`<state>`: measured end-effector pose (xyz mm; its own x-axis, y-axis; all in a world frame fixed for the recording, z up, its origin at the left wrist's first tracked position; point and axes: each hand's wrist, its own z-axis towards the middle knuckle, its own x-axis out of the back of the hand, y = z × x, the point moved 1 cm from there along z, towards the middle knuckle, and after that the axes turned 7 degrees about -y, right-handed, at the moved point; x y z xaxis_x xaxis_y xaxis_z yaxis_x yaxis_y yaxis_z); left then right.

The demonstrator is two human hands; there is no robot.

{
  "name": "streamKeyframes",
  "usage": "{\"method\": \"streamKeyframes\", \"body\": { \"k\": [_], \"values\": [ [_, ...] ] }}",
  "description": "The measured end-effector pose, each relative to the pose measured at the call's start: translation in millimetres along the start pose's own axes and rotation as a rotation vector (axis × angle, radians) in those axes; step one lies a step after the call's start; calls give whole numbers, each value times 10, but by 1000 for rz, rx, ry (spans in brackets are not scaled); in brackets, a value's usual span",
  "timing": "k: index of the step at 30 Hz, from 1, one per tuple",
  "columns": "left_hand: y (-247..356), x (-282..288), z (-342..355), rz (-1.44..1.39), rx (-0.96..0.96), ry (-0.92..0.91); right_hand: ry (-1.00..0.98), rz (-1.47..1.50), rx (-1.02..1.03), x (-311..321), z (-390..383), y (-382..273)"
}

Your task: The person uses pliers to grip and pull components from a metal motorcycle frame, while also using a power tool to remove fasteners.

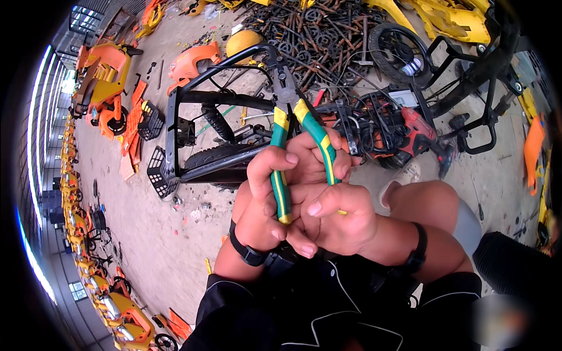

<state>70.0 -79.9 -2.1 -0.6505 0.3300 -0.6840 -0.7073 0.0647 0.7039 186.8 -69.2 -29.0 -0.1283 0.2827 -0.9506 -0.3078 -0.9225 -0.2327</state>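
Pale floor (pixel 149 234), bright window (pixel 77 290)

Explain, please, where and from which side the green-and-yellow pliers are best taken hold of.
Probably grip the pliers by both handles, coming from the picture's lower side: the long handles point that way, while the metal head points the opposite way. A wide grasp seems needed, because the handles stand spread apart.
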Motion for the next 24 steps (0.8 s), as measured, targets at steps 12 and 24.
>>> {"method": "streamKeyframes", "body": {
  "k": [12,24],
  "values": [
    [-523,206,373,-156,-52,35,-154,116,-196,127,-402,-658],
    [-508,192,369,-204,-42,-106,25,-146,-177,94,-342,-559]
  ]
}}
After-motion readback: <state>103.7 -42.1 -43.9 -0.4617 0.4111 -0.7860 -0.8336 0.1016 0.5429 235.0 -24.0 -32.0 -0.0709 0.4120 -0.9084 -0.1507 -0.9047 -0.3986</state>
